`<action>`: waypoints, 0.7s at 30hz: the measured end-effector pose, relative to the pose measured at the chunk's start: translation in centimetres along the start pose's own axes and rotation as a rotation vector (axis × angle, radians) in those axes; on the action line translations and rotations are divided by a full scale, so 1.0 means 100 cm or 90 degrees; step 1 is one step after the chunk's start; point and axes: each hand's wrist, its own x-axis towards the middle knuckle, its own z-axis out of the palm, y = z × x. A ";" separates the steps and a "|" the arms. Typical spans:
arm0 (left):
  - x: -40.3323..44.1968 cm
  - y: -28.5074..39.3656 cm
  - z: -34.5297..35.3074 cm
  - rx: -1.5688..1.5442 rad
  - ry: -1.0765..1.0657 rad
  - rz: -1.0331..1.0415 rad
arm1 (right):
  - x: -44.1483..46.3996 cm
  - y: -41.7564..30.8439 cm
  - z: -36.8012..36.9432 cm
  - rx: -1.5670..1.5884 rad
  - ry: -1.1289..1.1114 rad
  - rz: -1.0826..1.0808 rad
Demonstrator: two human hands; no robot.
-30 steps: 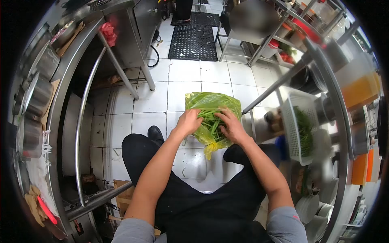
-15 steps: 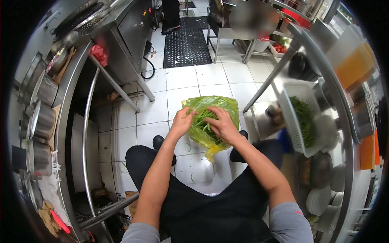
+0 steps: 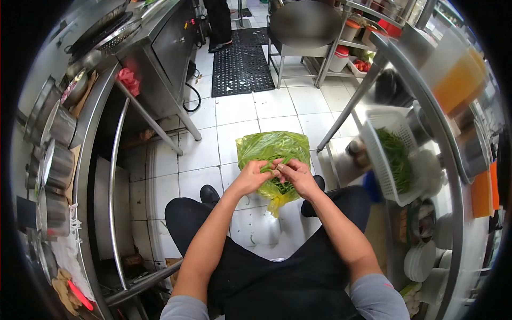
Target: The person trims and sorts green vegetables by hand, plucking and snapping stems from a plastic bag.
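A yellow-green plastic bag (image 3: 273,145) lies open on the tiled floor between my feet, with long green beans (image 3: 281,188) in it. Both hands are above the near half of the bag, close together. My left hand (image 3: 250,177) has its fingers closed on green beans. My right hand (image 3: 298,177) pinches at the same beans, its fingertips almost touching the left ones. Just how many beans are in the fingers is hidden. To my right, a white plastic basket (image 3: 380,169) on a low shelf contains more cut green pieces (image 3: 396,154).
Steel shelving (image 3: 426,106) stands close on my right, with stacked white plates (image 3: 420,261). On my left is a steel counter (image 3: 88,160) with metal pots (image 3: 55,213). A black rubber mat (image 3: 242,69) lies ahead, where another person's legs (image 3: 217,21) show.
My right hand has gone from spread over the beans to pinching beside my left hand. Both hands have drawn nearer to me and closer together.
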 end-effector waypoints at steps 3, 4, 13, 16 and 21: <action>-0.002 -0.008 0.001 0.068 0.013 0.009 | 0.004 0.007 -0.008 -0.076 -0.027 0.020; -0.003 -0.009 0.001 0.081 0.032 0.011 | 0.007 0.008 -0.009 -0.074 -0.030 0.019; -0.003 -0.013 0.009 0.226 0.082 0.062 | 0.008 0.018 -0.012 -0.111 0.011 -0.093; -0.004 -0.011 0.006 0.231 0.082 0.084 | 0.010 0.017 -0.016 -0.150 0.009 -0.099; -0.010 0.002 -0.001 0.311 0.071 0.043 | 0.004 -0.001 -0.019 -0.277 0.013 -0.097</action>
